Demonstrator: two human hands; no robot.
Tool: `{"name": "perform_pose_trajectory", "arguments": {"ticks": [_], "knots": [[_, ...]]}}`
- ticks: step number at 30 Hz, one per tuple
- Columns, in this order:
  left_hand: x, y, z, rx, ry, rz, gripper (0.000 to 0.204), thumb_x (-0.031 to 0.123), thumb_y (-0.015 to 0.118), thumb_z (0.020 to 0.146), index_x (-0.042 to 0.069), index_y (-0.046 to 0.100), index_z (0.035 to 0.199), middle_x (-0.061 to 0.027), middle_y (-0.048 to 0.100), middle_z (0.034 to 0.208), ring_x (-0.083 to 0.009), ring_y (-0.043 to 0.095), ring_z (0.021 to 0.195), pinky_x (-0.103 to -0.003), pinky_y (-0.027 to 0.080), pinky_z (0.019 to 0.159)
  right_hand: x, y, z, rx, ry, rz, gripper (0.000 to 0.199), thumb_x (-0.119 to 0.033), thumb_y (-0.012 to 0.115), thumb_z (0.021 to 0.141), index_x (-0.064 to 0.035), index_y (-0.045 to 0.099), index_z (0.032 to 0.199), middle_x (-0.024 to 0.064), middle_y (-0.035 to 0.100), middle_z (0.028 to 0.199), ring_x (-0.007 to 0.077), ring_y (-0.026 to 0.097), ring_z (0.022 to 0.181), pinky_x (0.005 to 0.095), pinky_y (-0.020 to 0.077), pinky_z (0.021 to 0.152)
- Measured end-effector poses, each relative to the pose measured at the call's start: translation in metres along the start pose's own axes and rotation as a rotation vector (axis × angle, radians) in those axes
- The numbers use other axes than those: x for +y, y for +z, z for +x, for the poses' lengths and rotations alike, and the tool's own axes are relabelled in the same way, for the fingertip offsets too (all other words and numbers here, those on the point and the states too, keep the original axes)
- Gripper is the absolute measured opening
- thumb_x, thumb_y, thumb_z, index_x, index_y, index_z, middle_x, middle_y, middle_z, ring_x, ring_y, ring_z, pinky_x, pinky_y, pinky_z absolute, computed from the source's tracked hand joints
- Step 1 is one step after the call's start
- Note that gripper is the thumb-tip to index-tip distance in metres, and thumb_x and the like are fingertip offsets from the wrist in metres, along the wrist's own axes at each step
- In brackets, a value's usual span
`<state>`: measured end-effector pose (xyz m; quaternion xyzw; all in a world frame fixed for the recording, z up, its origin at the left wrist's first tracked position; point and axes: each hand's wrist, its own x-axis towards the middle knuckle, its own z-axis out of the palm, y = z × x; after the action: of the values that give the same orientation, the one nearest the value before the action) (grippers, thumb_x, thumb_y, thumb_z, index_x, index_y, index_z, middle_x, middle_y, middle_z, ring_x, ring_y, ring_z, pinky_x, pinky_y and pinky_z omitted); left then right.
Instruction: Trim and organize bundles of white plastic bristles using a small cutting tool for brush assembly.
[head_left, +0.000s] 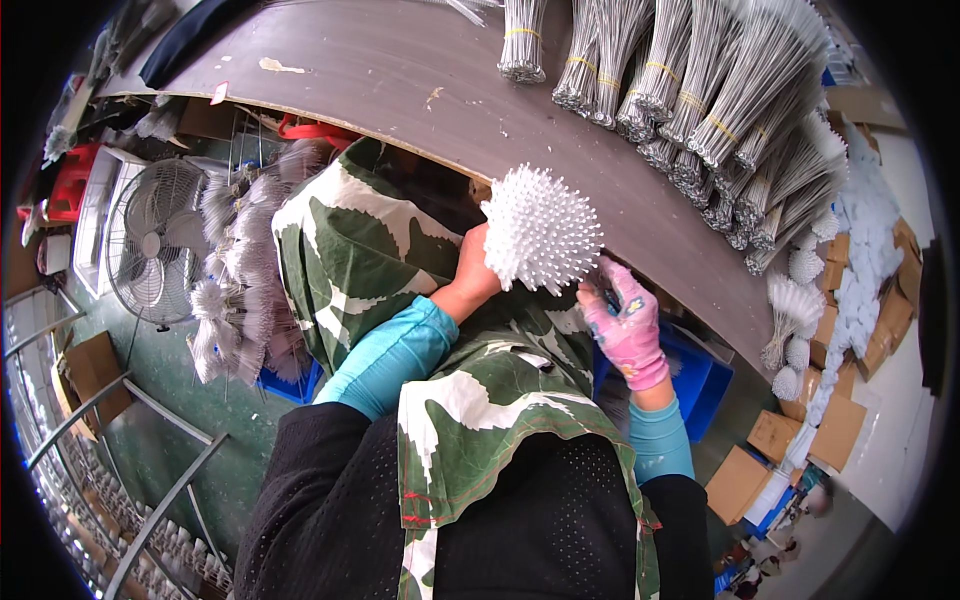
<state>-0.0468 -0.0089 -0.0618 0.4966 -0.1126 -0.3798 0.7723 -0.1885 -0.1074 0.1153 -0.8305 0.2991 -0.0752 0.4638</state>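
My bare left hand (474, 268) is closed around a bundle (545, 230) of thin stems. Its dense, rounded head of white tips faces up, and hides part of my fingers. Just right of the bundle is my right hand (628, 330), in a pink patterned glove. Its fingers are curled together near the bundle's edge; whether something thin sits between them I cannot make out. Both hands are at the near edge of a brown table (400, 90), above a green-and-white leaf-patterned apron (360, 235) over my lap.
Several tied bundles of wire stems (690, 95) with white bristly ends lie at the table's far right. Below the table edge stands a blue crate (705, 380). To the left are a fan (152, 245), hanging white bristle bundles (245, 260) and a metal rack (165, 500). Cardboard boxes (775, 437) are at right.
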Motion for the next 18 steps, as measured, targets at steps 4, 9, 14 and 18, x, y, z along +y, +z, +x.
{"name": "perform_pose_trajectory", "arguments": {"ticks": [4,9,14,18], "knots": [[0.003,0.001,0.0,0.009,0.062,0.135,0.02,0.013,0.066,0.077,0.002,0.064,0.094,-0.0121,0.068,0.084,-0.0223,0.066,0.075,-0.033,0.05,0.069,-0.015,-0.031,0.0,-0.254,0.261,0.248,0.036,-0.031,0.058,0.091,0.0009,0.06,0.108,0.0019,0.061,0.079,0.0077,0.053,0.069,0.0224,0.0436,0.063],[0.015,0.007,-0.002,0.015,0.064,0.259,0.021,0.015,0.066,0.077,0.002,0.064,0.094,-0.0131,0.068,0.085,-0.0256,0.066,0.076,-0.034,0.05,0.069,-0.042,-0.047,0.01,-0.501,0.477,0.386,0.051,-0.048,0.043,0.096,-0.0031,0.064,0.104,-0.0049,0.053,0.07,0.0017,0.043,0.059,0.0166,0.0343,0.053],[0.011,0.005,-0.002,0.032,0.056,0.302,0.022,0.016,0.066,0.077,0.003,0.064,0.094,-0.0137,0.068,0.086,-0.0268,0.066,0.077,-0.034,0.05,0.069,-0.059,-0.038,0.009,-0.499,0.473,0.41,0.035,-0.033,0.049,0.097,-0.0015,0.065,0.099,-0.0035,0.054,0.07,0.0033,0.047,0.059,0.0183,0.0382,0.055],[0.016,0.007,-0.005,0.025,0.035,0.239,0.022,0.015,0.067,0.077,0.004,0.064,0.096,-0.0126,0.068,0.086,-0.0241,0.066,0.077,-0.033,0.05,0.07,-0.053,-0.024,0.007,-0.489,0.456,0.349,0.035,-0.033,0.048,0.097,-0.0022,0.065,0.096,-0.0039,0.054,0.066,0.0016,0.047,0.059,0.0162,0.0335,0.052]]}}
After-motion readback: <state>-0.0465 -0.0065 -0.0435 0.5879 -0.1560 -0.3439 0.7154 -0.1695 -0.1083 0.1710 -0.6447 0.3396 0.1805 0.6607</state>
